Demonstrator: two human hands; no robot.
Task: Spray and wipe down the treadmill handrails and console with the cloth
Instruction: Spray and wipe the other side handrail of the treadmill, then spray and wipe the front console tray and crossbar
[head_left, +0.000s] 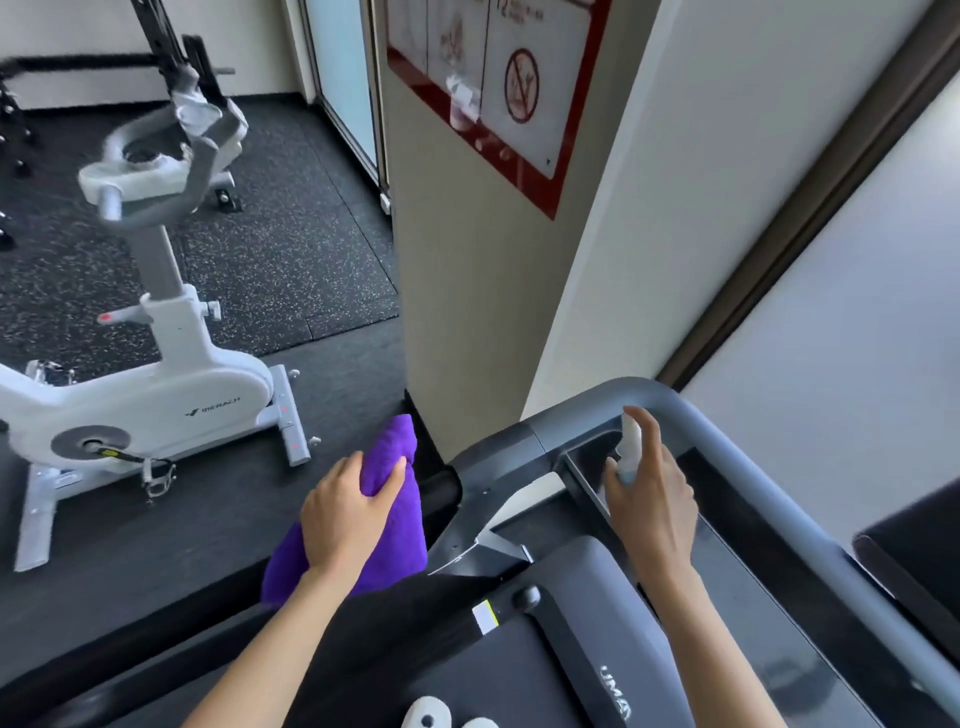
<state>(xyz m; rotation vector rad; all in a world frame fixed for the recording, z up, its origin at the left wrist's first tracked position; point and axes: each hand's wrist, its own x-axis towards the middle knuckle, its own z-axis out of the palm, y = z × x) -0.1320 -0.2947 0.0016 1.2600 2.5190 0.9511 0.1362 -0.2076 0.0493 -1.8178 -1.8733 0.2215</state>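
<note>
Gripping: left hand (347, 512) curled round purple cloth (387, 499), pressed on left handrail (441, 491) end.
R hand: right hand (652, 493) fingers wrapped on spray bottle (629, 449), over console (727, 561) far-left corner.
Bkgd: exercise bike (156, 384), far left.

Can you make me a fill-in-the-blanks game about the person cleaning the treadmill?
1. The left hand grips a cloth that is ____ in colour.
2. The right hand holds a small spray ____.
3. The white machine on the floor to the left is an exercise ____.
4. The sign on the pillar has a ____ border.

Missing words: purple; bottle; bike; red
</note>
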